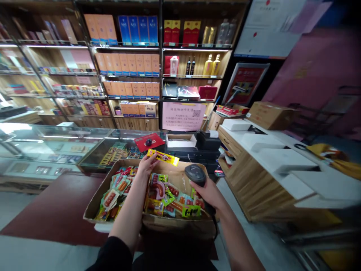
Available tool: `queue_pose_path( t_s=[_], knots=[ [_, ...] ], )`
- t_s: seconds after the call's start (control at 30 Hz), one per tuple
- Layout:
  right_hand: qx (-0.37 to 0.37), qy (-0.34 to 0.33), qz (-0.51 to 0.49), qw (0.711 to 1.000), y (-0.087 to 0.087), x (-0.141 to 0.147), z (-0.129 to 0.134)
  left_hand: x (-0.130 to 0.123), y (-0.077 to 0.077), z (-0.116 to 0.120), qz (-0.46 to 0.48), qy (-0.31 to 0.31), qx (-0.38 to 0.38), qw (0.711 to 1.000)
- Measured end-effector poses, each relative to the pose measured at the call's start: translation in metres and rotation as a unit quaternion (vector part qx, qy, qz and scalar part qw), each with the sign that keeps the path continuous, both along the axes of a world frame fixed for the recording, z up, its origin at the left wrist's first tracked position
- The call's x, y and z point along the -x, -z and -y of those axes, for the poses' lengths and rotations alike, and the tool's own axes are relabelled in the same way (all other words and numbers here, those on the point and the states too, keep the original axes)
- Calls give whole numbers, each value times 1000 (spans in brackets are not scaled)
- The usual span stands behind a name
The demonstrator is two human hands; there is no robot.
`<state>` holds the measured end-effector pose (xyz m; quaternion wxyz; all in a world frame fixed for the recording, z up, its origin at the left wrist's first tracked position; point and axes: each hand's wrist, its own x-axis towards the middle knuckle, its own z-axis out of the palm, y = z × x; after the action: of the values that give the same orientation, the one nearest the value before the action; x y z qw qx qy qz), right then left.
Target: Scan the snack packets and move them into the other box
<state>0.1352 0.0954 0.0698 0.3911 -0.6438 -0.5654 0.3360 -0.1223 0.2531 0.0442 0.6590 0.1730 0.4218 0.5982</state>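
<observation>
Pinched in my left hand (147, 165) is a long yellow snack packet (166, 157), held out over the far edge of a cardboard box. My right hand (210, 191) is wrapped round the handle of a black barcode scanner (195, 174), its head tilted toward the packet but apart from it. Below both hands, the open cardboard box (175, 223) holds many small packets. Sausage packets (108, 199) fill its left part, and a green packet (191, 211) lies at the right front. My left forearm hides the middle of the box.
A glass display counter (50, 143) stands to the left. Behind the box are a red card (149, 141), a white tray (181, 140) and a black printer (208, 140). A white-topped wooden desk (254, 177) is on the right, with a cardboard carton (269, 114). Stocked shelves line the wall.
</observation>
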Motion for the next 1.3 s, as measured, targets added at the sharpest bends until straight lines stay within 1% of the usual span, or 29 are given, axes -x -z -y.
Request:
queue_pose_path(
  t_s=[0.07, 0.17, 0.27, 0.33, 0.43, 0.53, 0.6, 0.7, 0.8, 0.9, 1.0, 1.1, 1.2, 1.3],
  knots=[
    [35, -10, -6, 999, 5, 0, -4, 25, 0, 4, 4, -40, 4, 999],
    [43, -19, 10, 999, 12, 2, -14, 69, -2, 15, 15, -119, 10, 993],
    [58, -50, 8, 997, 14, 10, -24, 112, -6, 30, 27, -205, 7, 978],
    [65, -59, 9, 996, 13, 18, -29, 134, -10, 41, 29, -239, 1, 971],
    [63, -66, 2, 996, 10, 30, -32, 152, -13, 52, 22, -252, 0, 967],
    [56, -71, -10, 996, 7, 37, -31, 152, -12, 57, 12, -236, 4, 972],
    [50, -71, -13, 996, 5, 37, -29, 141, -8, 57, 1, -217, 4, 976],
    [46, -63, -12, 997, 2, 32, -23, 113, 0, 53, -16, -160, 1, 987],
    [52, -40, -25, 998, -1, 21, -15, 71, 8, 50, -29, -78, -5, 996],
    [42, 1, -22, 999, -4, 7, -4, 23, 16, 46, -46, -10, -16, 999],
    [37, 37, -2, 999, -8, -7, 8, -28, 23, 46, -67, 56, -12, 996],
    [30, 62, -5, 998, -10, -19, 19, -73, 30, 49, -82, 121, -5, 989],
    [21, 76, -11, 997, -10, -29, 29, -109, 36, 50, -93, 185, 9, 978],
    [35, 86, -22, 995, -10, -36, 38, -136, 41, 47, -128, 230, 12, 965]
  ],
)
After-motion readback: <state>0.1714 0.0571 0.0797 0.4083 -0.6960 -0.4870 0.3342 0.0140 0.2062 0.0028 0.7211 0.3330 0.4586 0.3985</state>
